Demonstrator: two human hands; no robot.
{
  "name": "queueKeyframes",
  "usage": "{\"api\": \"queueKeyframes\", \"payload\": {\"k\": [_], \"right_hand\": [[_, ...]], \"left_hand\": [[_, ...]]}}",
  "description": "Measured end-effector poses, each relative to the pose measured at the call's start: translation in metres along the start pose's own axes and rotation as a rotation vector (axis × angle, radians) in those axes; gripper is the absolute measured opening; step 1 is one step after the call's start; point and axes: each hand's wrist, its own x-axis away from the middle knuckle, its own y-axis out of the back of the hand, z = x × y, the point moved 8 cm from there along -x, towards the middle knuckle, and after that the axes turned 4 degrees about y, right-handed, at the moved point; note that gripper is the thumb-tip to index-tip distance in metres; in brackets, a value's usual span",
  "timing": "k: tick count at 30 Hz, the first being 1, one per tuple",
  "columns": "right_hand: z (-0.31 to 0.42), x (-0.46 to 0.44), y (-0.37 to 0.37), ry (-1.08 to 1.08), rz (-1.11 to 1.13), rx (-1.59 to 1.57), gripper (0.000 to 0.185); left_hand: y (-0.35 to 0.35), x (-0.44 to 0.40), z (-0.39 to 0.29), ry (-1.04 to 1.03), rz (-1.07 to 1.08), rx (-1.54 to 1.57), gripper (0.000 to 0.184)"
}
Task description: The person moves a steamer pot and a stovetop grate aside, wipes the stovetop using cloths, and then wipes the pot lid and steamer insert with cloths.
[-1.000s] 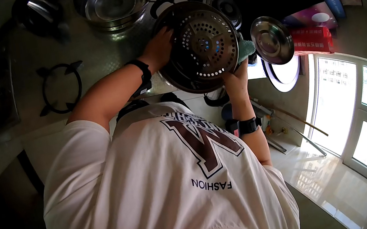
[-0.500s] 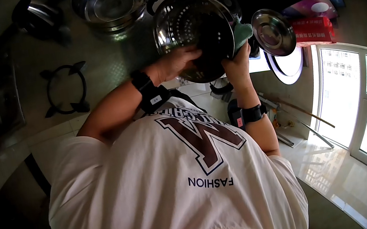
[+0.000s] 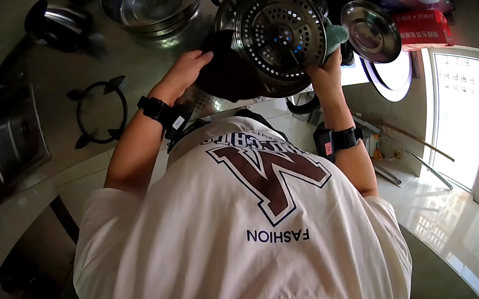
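Observation:
A stainless steel steamer basket (image 3: 280, 30) with a perforated base is tilted towards me over the counter. My right hand (image 3: 327, 73) is closed on its rim, with a green cloth (image 3: 335, 37) bunched at the fingers. To its left, my left hand (image 3: 188, 70) pinches a dark cloth (image 3: 226, 73), which hangs against the basket's left side and covers part of it. A steel lid (image 3: 370, 32) stands just right of the green cloth.
Stacked steel pans (image 3: 155, 3) sit at the back, with a kettle (image 3: 58, 25) to their left. A black burner ring (image 3: 102, 113) lies on the counter near a sink (image 3: 15, 135). Red boxes (image 3: 423, 28) are at the right, above a glass door (image 3: 455, 109).
My left hand has moved left, drawing the dark cloth out of the basket. The basket's holed base now shows more fully, facing me. My right hand keeps its hold on the rim.

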Motion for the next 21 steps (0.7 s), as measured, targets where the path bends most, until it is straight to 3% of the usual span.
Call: {"api": "queueKeyframes", "payload": {"k": [5,7,9,11,12,15,16,21], "right_hand": [[-0.004,0.002,0.003,0.025,-0.034,0.077,0.074],[0.001,0.0,0.002,0.028,-0.027,0.062,0.071],[0.013,-0.002,-0.003,0.027,-0.015,0.037,0.069],[0.027,-0.001,-0.005,0.04,-0.075,0.0,0.066],[0.025,-0.002,-0.005,0.039,-0.071,0.0,0.066],[0.012,-0.002,-0.005,-0.008,-0.054,-0.112,0.066],[0.006,-0.004,-0.006,-0.014,-0.009,-0.117,0.07],[0.006,-0.003,-0.01,-0.05,0.007,-0.151,0.075]], "left_hand": [[0.019,0.005,0.019,0.076,-0.095,-0.045,0.06],[0.012,0.029,-0.007,-0.022,0.014,-0.067,0.065],[0.008,0.068,-0.041,-0.077,-0.099,-0.156,0.061],[0.009,0.081,-0.057,-0.306,0.073,0.105,0.054],[0.012,0.083,-0.063,-0.321,0.185,0.11,0.047],[0.017,0.086,-0.065,-0.244,0.173,0.284,0.044],[0.021,0.085,-0.064,-0.267,0.117,0.129,0.045],[0.008,0.072,-0.045,-0.223,0.148,0.085,0.042]]}}
